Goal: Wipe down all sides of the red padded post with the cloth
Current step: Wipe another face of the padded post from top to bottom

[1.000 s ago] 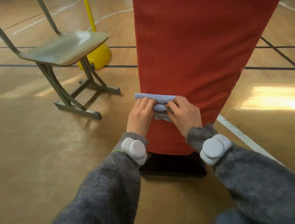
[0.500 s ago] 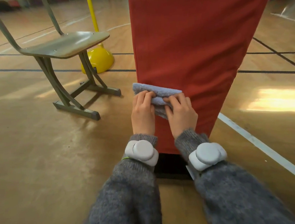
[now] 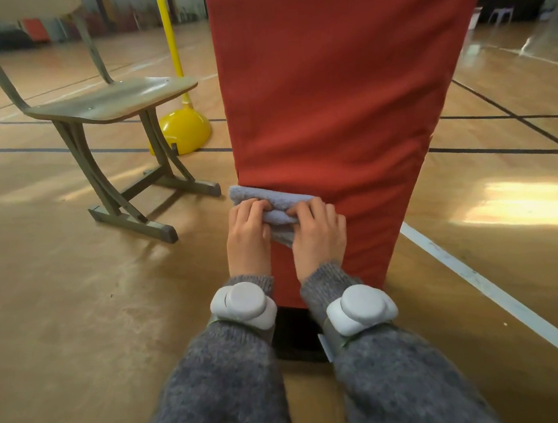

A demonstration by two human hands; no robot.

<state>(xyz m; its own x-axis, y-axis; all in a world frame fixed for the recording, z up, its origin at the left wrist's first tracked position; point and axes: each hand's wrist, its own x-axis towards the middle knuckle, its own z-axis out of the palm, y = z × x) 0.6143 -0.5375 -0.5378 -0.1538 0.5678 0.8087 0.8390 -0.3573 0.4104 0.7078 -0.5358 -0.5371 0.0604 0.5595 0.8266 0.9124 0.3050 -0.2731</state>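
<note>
The red padded post (image 3: 338, 98) stands upright in the middle of the view on a black base (image 3: 295, 338). A folded blue-grey cloth (image 3: 270, 200) lies against its lower left corner. My left hand (image 3: 248, 237) and my right hand (image 3: 318, 235) sit side by side on the cloth, fingers curled over its folds, pressing it to the padding. The lower part of the cloth is hidden between the two hands. Both wrists carry white round bands over grey knit sleeves.
A chair (image 3: 106, 105) with a wooden seat and grey metal legs stands to the left of the post. Behind it is a yellow pole on a yellow dome base (image 3: 182, 128). The wooden gym floor carries black lines and a white line (image 3: 501, 296) at the right.
Both hands with the cloth stay at about the same low spot on the post's left corner. My head has tilted up, so more of the hall and chair shows.
</note>
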